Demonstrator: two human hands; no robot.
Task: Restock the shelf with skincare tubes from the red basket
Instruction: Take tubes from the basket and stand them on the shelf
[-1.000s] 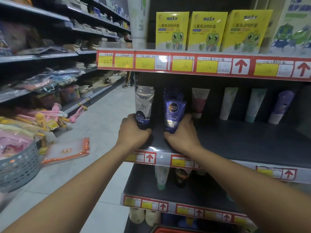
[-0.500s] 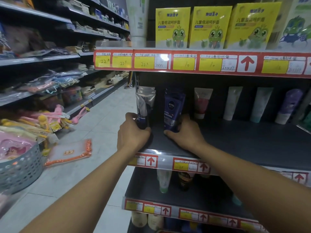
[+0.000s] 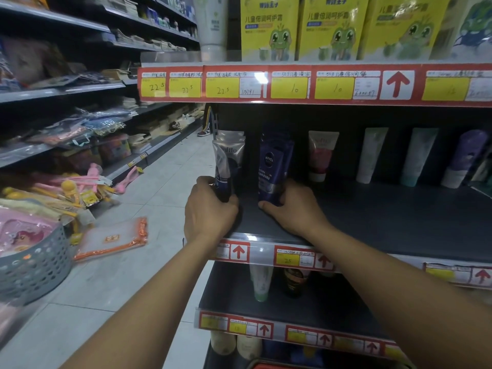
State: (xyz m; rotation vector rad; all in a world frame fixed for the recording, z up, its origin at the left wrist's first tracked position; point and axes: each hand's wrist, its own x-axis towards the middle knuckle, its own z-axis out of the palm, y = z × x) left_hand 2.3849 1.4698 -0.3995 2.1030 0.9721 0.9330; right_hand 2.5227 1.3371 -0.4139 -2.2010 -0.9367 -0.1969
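My left hand [image 3: 207,209] grips the base of a silver-and-dark tube [image 3: 223,166] standing at the left end of the dark shelf [image 3: 386,222], in front of more silver tubes [image 3: 234,145]. My right hand [image 3: 290,209] holds the bottom of a blue Nivea tube [image 3: 273,169], upright in front of others like it. Further right stand a pink-and-white tube [image 3: 320,155], two pale green tubes [image 3: 371,155] and a purple one [image 3: 464,161]. A sliver of the red basket [image 3: 277,366] shows at the bottom edge.
Yellow frog boxes [image 3: 330,27] fill the shelf above, over a red price strip [image 3: 292,85]. Lower shelves hold a few tubes [image 3: 261,283] and bottles [image 3: 234,344]. A grey basket [image 3: 32,265] and an orange-edged pouch [image 3: 111,241] lie on the tiled floor at left.
Both hands pushed their tubes a little deeper onto the shelf. The silver tube turned side-on, and the view shifted closer and slightly lower.
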